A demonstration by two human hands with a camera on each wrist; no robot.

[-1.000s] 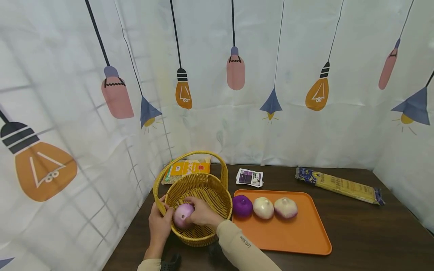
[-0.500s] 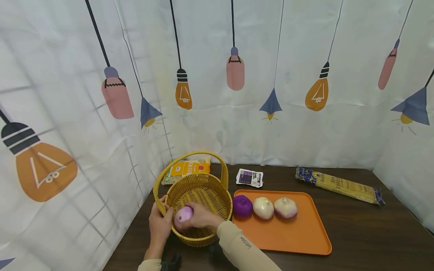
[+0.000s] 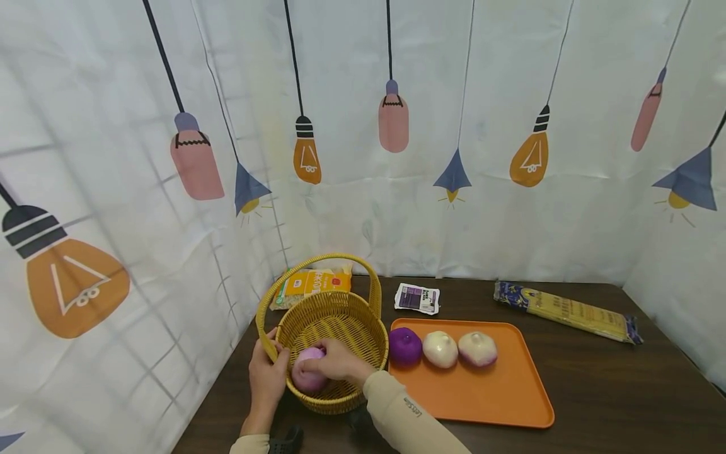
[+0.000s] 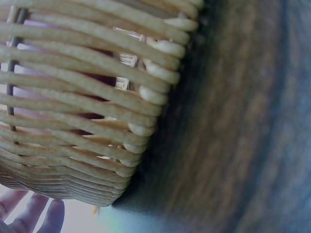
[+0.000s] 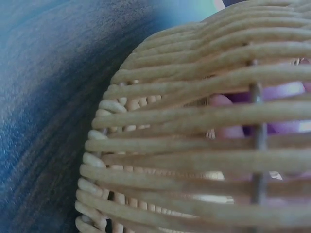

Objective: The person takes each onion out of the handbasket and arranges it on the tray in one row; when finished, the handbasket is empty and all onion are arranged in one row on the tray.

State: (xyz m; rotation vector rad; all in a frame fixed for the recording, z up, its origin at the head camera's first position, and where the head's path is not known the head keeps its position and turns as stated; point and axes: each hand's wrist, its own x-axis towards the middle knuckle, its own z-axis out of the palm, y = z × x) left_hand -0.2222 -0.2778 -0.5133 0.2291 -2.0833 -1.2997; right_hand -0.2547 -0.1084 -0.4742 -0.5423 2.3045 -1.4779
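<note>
A yellow wicker basket (image 3: 368,315) with a tall arched handle stands on the dark table. My left hand (image 3: 268,378) grips its left side, where the handle meets the rim. Inside the basket, my right hand (image 3: 340,363) holds a light purple onion (image 3: 308,378) from above, against the near left part of the wall. Woven basket side (image 4: 87,102) fills much of the left wrist view, with left fingers (image 4: 51,216) at the lower corner. Through gaps in the weave (image 5: 184,116), the right wrist view gives glimpses of fingers and purple skin.
Right of the basket lies an orange tray (image 3: 471,397) bearing a dark purple onion (image 3: 405,347), a white onion (image 3: 440,349) and a white-and-purple onion (image 3: 478,349). Behind are a grain bag (image 3: 317,282), a small white-purple packet (image 3: 417,298) and a long noodle pack (image 3: 567,310).
The onion has turned in my right hand and sits slightly lower in the basket; the right fingers have shifted over its top. My left hand and the basket have stayed put.
</note>
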